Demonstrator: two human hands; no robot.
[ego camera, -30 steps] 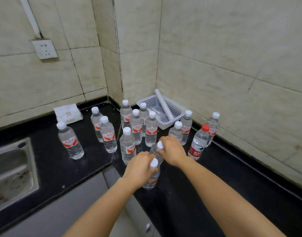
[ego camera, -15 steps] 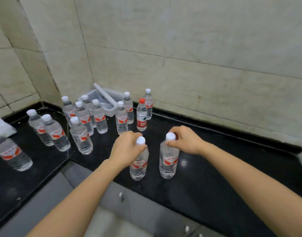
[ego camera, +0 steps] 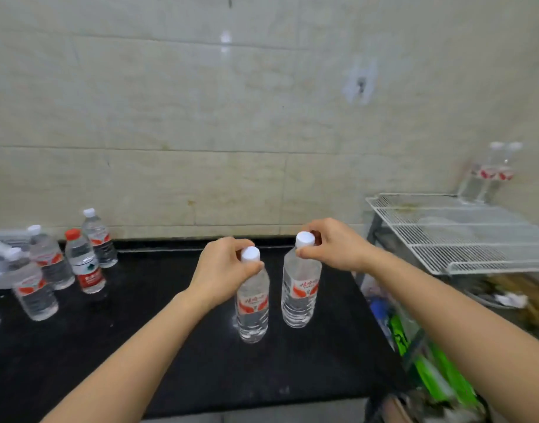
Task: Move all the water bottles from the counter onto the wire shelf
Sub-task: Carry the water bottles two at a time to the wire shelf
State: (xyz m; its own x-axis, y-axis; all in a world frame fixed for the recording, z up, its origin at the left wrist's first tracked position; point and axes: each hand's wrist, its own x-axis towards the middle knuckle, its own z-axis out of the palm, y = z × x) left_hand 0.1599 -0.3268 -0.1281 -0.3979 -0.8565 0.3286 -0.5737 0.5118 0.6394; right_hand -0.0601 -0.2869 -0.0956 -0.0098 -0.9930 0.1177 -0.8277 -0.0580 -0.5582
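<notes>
Pinching the first bottle (ego camera: 252, 303), my left hand (ego camera: 224, 267) sat left of the wire shelf (ego camera: 463, 239). My right hand (ego camera: 338, 247) pinched the second bottle (ego camera: 300, 294), nearer.

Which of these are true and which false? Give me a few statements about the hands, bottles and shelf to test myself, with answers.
1. The left-hand grip holds a clear plastic water bottle by its white-capped neck; the right-hand grip holds a second clear plastic bottle likewise. True.
2. Both held bottles lie on their sides. False: both are upright.
3. The white wire shelf holds no bottles. False: two clear bottles stand at its far corner.
4. One bottle on the black counter has a red cap. True: the red-capped bottle.
5. The shelf is left of the counter. False: it is on the right.
</notes>
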